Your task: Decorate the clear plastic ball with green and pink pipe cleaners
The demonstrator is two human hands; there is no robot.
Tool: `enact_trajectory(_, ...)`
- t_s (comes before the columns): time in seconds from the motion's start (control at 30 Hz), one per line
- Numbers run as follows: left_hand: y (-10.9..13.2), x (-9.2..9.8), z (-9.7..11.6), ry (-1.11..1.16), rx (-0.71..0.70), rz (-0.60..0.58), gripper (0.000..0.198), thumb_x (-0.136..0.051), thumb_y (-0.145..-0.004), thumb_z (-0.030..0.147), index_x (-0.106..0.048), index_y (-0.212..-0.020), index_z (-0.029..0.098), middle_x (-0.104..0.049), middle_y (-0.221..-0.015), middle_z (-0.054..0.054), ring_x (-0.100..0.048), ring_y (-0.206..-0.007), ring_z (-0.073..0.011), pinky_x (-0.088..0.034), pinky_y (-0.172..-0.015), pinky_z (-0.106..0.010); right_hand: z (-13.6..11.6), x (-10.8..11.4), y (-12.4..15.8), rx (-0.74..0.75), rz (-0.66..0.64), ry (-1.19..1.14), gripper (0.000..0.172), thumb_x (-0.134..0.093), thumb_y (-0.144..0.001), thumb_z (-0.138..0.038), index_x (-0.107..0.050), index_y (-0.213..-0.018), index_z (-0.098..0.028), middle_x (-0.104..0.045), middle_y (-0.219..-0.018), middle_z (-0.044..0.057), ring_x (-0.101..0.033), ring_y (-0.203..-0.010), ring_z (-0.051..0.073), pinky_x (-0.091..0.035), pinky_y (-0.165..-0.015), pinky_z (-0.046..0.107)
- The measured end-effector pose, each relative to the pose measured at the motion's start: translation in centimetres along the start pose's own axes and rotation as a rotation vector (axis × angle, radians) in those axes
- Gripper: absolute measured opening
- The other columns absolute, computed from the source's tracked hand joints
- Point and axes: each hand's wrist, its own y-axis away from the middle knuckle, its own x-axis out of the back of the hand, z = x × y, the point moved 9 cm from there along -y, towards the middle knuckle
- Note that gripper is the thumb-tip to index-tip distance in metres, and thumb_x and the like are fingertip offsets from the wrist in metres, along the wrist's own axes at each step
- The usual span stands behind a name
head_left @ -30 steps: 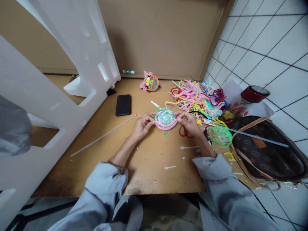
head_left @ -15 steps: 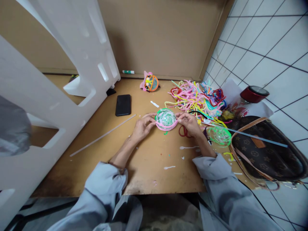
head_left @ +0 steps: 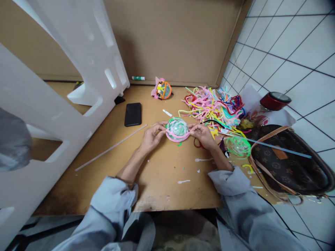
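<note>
Between my hands rests a clear dome (head_left: 178, 127) with green and white streaks and a green rim, lying on the table. A pink pipe cleaner (head_left: 178, 138) curves along its near side. My left hand (head_left: 154, 136) pinches the pipe cleaner's left end by the dome's edge. The right end is pinched in the fingers of my right hand (head_left: 201, 134). Dark red pipe cleaner loops (head_left: 198, 143) lie just under my right hand. A second streaked dome with a bright green rim (head_left: 238, 146) sits to the right of my right wrist.
A heap of colourful pipe cleaners (head_left: 209, 106) lies at the back right. Nearby are a decorated ball with a face (head_left: 162, 90), a black phone (head_left: 133, 114), a glue stick (head_left: 111, 148), a brown handbag (head_left: 285, 160) and a red-lidded jar (head_left: 274, 101). A white plastic partition (head_left: 104, 45) stands left.
Both hands and the dome have shifted slightly left in view, while the pinch on the pink pipe cleaner stays the same. The whole view has also moved a little.
</note>
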Motion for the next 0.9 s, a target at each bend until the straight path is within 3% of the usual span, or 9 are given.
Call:
enact_trajectory(0.2,-0.1,0.7,-0.2,-0.009,0.015,-0.015,0.028,-0.066,-0.09,0.046,-0.065,-0.08,0.019,-0.073,-0.118,-0.017,-0.068,-0.116,-0.028,-0.048,-0.104,-0.044,-0.4,-0.7,0.2,-0.002,-0.021,-0.024,0.035,-0.087,-0.064,-0.052,-0.066,-0.067,-0.023,-0.072,-0.104,0.006,-0.068,-0.097,0.022,-0.053,-0.094,0.042)
enact_trajectory(0.5,0.2,0.2,1.0,-0.08,-0.049,-0.082,0.03,-0.063,-0.092,0.047,-0.066,-0.082,0.019,-0.071,-0.121,-0.016,-0.066,-0.118,-0.0278,-0.049,-0.103,-0.044,-0.9,-0.4,0.1,-0.001,-0.03,0.021,0.025,-0.083,-0.068,-0.039,-0.065,-0.067,-0.022,-0.075,-0.099,0.008,-0.069,-0.101,0.024,-0.053,-0.092,0.041)
enact_trajectory(0.77,0.1,0.3,0.4,-0.054,-0.036,-0.053,0.033,-0.068,-0.088,0.049,-0.07,-0.079,0.017,-0.074,-0.112,-0.016,-0.068,-0.114,-0.0266,-0.051,-0.101,-0.043,-0.5,-0.1,-0.1,0.011,0.008,0.06,0.021,-0.079,-0.069,-0.037,-0.064,-0.07,-0.022,-0.076,-0.097,0.007,-0.07,-0.096,0.022,-0.054,-0.089,0.039)
enact_trajectory(0.9,0.1,0.3,0.0,-0.009,-0.006,-0.038,0.031,-0.07,-0.087,0.046,-0.071,-0.08,0.016,-0.073,-0.118,-0.017,-0.069,-0.113,-0.0268,-0.05,-0.103,-0.045,-0.5,0.0,-0.1,0.027,0.016,0.069,0.02,-0.078,-0.069,-0.036,-0.065,-0.07,-0.022,-0.076,-0.097,0.007,-0.07,-0.095,0.022,-0.053,-0.089,0.039)
